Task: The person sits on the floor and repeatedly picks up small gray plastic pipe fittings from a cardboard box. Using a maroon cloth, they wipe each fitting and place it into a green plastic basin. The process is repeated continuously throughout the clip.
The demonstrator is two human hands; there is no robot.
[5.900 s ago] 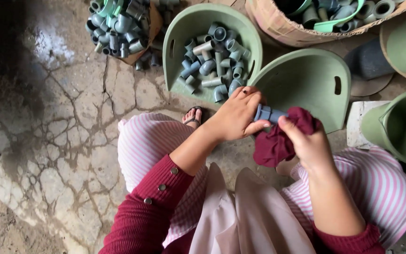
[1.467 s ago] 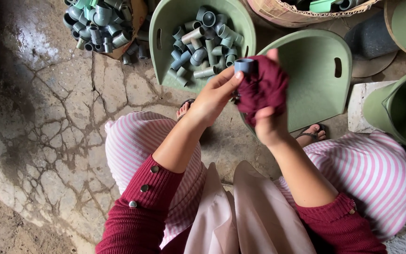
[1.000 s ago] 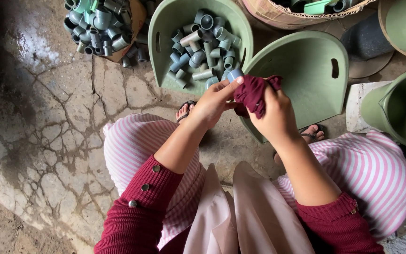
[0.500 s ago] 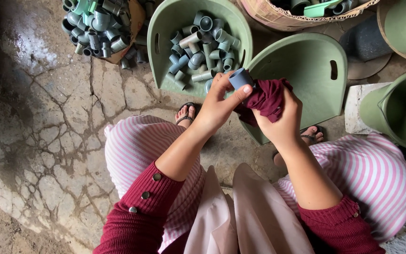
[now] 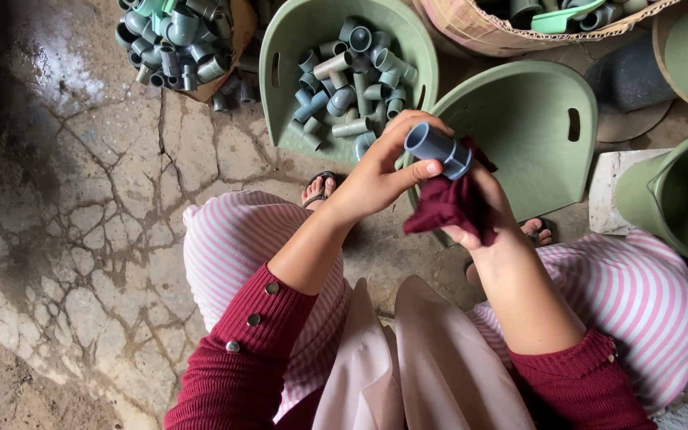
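Observation:
My left hand point(image 5: 376, 171) grips a short blue-grey plastic pipe fitting point(image 5: 437, 149) by its near end, its open mouth facing up and left. My right hand point(image 5: 483, 209) holds a dark red cloth point(image 5: 451, 203) bunched against the fitting's other end and underside. Both hands hover above my knees in striped pink trousers, just in front of a green scoop-shaped bin point(image 5: 288, 72) filled with several similar grey fittings point(image 5: 344, 76).
An empty green bin point(image 5: 535, 119) lies behind my right hand. More fittings are heaped at the upper left point(image 5: 177, 40) on cracked concrete floor. A cardboard box point(image 5: 471, 24) of parts sits at the top, and green buckets point(image 5: 678, 199) stand at the right.
The hands have come down from over the filled bin toward my lap. The fitting has turned in my left hand, and the cloth now sits below it rather than wrapped over it.

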